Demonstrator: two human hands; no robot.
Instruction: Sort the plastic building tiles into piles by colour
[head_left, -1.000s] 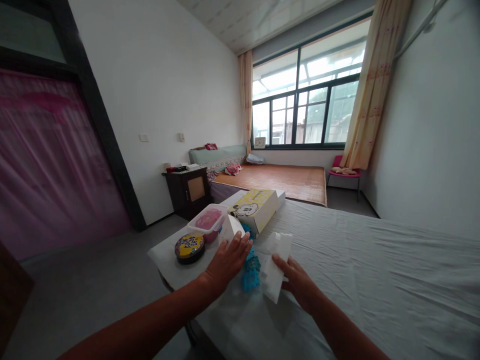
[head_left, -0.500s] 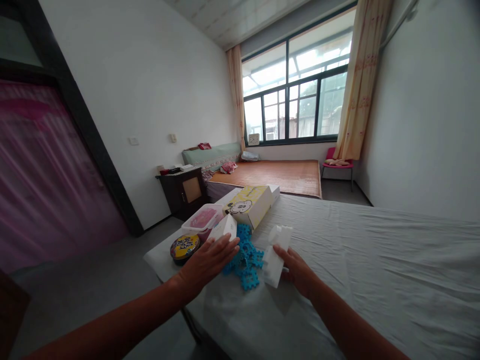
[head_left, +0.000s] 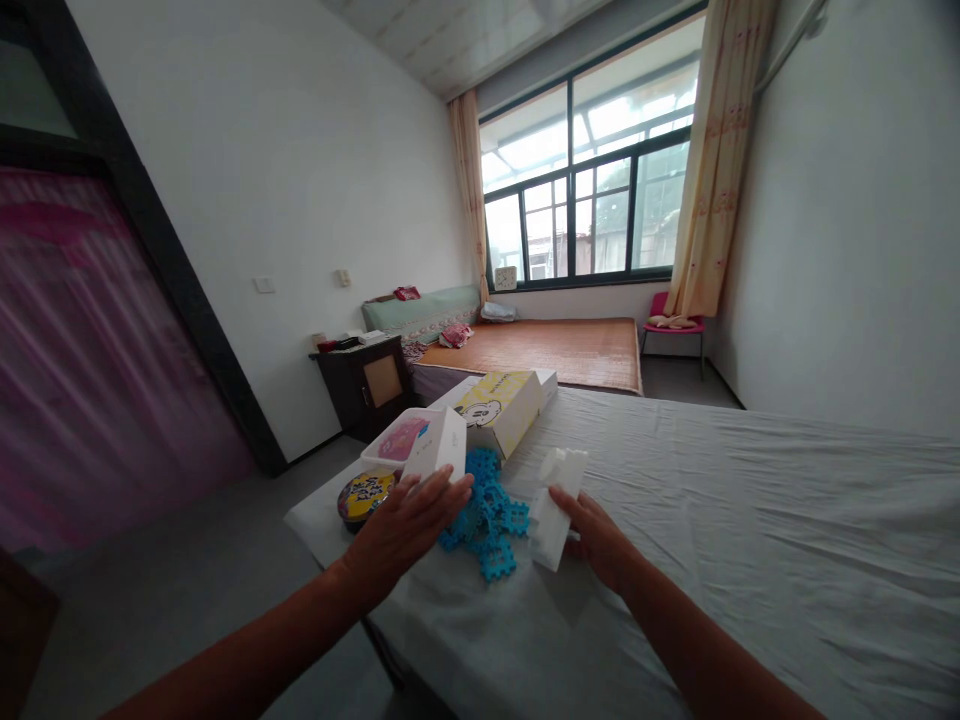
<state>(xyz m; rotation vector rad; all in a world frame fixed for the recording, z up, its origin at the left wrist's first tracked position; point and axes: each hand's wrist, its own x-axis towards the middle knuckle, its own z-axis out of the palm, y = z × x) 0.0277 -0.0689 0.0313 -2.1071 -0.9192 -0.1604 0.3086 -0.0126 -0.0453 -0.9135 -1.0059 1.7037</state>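
Two hands of yours are at work in the head view, above a bench covered with pale grey cloth [head_left: 637, 480]. Your right hand [head_left: 591, 530] is bent around the right edge of a whitish, half-transparent piece with a stepped outline [head_left: 555, 510], pinching it near the bench. Your left hand [head_left: 409, 515] has its fingers nearly straight, lying over the near end of a small white cardboard box with printed marks [head_left: 436, 445]. The box is tilted; whether you grip it or only press it, I cannot tell, because the palm side is hidden. Between the hands lies a heap of bright blue, toothed lattice pieces [head_left: 484, 515], with no finger clearly holding them.

By my judgement, the step in hand is controlling the white box and the whitish piece together. The next move calls for a sure hold of the box, since a tilted box may slide onto the blue heap.

About the containers: a white plastic tub [head_left: 375, 462] holds something pink [head_left: 406, 441]; a lid I cannot confirm. Beside it, a round black tin with a yellow top [head_left: 365, 496] seems closed, as does the large yellow-and-white carton with a cartoon mouse [head_left: 510, 415]. Their contents, and those of the white box, are not visible.
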